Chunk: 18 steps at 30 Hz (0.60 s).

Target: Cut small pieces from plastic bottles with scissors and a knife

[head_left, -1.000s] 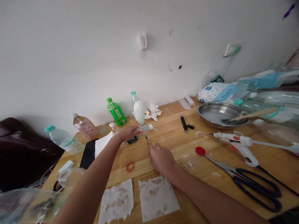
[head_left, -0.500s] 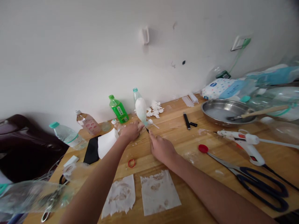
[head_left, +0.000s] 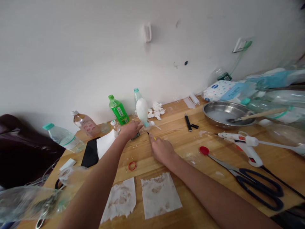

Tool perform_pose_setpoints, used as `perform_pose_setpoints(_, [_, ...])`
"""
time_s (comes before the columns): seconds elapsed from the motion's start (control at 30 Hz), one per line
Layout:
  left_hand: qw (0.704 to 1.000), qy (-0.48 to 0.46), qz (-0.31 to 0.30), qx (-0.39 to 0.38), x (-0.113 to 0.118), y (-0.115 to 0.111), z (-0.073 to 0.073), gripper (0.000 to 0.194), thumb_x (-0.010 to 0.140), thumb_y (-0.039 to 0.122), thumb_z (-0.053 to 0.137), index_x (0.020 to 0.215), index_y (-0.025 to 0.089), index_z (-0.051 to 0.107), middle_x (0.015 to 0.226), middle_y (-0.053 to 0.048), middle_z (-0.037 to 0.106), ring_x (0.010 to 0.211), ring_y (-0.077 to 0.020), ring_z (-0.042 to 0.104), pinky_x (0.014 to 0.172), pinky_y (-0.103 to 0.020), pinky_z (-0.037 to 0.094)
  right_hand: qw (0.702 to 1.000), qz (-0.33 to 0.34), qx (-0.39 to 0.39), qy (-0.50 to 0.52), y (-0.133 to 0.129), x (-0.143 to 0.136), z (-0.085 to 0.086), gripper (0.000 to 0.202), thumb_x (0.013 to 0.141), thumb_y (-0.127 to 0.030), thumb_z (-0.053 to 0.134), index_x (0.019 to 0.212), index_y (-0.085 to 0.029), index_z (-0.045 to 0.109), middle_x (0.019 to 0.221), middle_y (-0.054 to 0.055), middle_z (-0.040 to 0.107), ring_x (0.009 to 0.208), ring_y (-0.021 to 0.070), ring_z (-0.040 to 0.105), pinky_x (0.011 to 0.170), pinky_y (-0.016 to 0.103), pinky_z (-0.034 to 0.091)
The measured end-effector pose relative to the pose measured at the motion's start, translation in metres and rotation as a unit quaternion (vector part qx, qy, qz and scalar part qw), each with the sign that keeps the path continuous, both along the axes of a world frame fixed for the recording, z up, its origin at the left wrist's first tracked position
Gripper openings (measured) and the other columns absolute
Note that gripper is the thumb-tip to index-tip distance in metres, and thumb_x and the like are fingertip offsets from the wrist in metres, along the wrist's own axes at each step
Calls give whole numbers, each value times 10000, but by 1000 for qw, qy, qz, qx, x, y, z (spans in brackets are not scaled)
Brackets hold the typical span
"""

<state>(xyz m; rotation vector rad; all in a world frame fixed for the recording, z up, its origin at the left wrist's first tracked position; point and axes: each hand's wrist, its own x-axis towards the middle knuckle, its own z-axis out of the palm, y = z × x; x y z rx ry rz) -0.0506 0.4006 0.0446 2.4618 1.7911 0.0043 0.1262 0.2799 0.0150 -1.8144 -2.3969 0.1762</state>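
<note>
A white, rounded, bulb-like piece (head_left: 142, 109) with a pale teal lower end stands slightly tilted at mid-table. Just left of its base is my left hand (head_left: 130, 129), fingers stretched out towards it; whether they touch is unclear. Under that hand a small dark, label-like thing (head_left: 135, 136) partly shows. My right hand (head_left: 162, 149) is closed around a thin tool with a black tip (head_left: 148, 133) and a bit of yellow. That tip points at the white piece's base. The tool's kind is hidden by my fingers.
Bottles, including a green one (head_left: 119, 111), line the back left. Two stained paper squares (head_left: 162, 195) and a red ring (head_left: 132, 165) lie in front. On the right are a metal bowl (head_left: 226, 124) with a brush, a glue gun (head_left: 247, 146) and large scissors (head_left: 240, 175).
The view has shifted slightly. My left hand has drawn a little left of the white piece, and its fingers look straighter. The dark label-like thing and the tool's yellow part now show.
</note>
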Motion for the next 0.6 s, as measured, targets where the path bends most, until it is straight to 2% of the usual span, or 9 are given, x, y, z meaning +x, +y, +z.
perform_pose_setpoints(0.17, [999, -30, -16, -6, -6, 0, -1, 344, 969, 412, 558, 1199, 161, 609, 1150, -84, 667, 998, -210, 663, 884, -438, 557, 1000, -8, 9, 2, -9, 13, 8, 602, 949, -201, 419, 1542, -176, 319, 1060, 176, 703, 912, 274, 716, 737, 350, 539])
perform_pose_setpoints(0.27, [1000, -29, -7, -3, -8, -3, 0, 343, 976, 428, 541, 1169, 155, 617, 1076, -71, 682, 928, -193, 673, 846, -415, 565, 1000, -13, 10, 5, -13, 16, 10, 594, 952, -223, 420, 1538, -198, 327, 1032, 163, 703, 884, 275, 715, 714, 349, 533])
perform_pose_setpoints(0.43, [999, 0, 29, 20, 0, -2, 9, 349, 972, 463, 532, 1103, 160, 646, 1077, -74, 687, 967, -199, 667, 877, -424, 550, 1000, -20, 18, 8, -12, 8, 7, 594, 958, -212, 405, 1544, -201, 314, 1035, 150, 699, 829, 262, 716, 675, 335, 529])
perform_pose_setpoints(0.53, [997, 18, 67, 40, 9, -8, 10, 435, 1001, 514, 425, 1182, 167, 615, 1069, -94, 698, 954, -219, 683, 857, -435, 547, 999, -30, 24, 6, -7, 5, 4, 591, 962, -201, 400, 1546, -180, 313, 1021, 157, 695, 821, 263, 717, 666, 333, 529])
perform_pose_setpoints(0.6, [996, 26, 72, 44, 15, -16, 7, 512, 1013, 551, 306, 1206, 183, 604, 1064, -126, 714, 978, -266, 696, 849, -453, 536, 999, -33, 28, 5, -4, 5, 3, 592, 963, -202, 402, 1546, -162, 311, 1029, 166, 691, 827, 263, 717, 669, 334, 530])
